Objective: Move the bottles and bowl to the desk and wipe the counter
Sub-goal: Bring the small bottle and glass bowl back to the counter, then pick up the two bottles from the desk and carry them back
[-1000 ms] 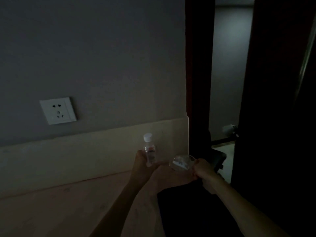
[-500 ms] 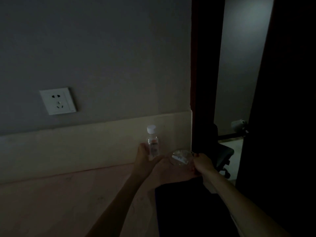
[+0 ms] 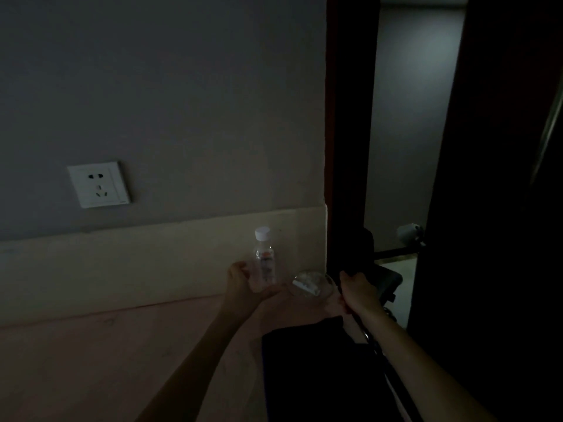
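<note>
The room is dim. A small clear bottle [image 3: 265, 261] with a white cap stands upright at the back right of the pale wooden desk [image 3: 91, 354], close to the wall. My left hand [image 3: 243, 284] is wrapped around its lower half. Just right of the bottle is a clear glass bowl [image 3: 312, 284] with something white inside. My right hand [image 3: 355, 289] grips the bowl's right rim. Whether the bowl rests on the desk or hangs just above it I cannot tell.
A black flat object [image 3: 310, 370] lies on the desk's right part under my right forearm. A white wall socket [image 3: 98, 184] sits on the grey wall. A dark door frame [image 3: 347, 132] and an office chair [image 3: 384, 278] lie to the right.
My view shifted slightly. Both hands with the bottle and bowl stay at the desk's back right corner; the left hand's fingers sit lower on the bottle.
</note>
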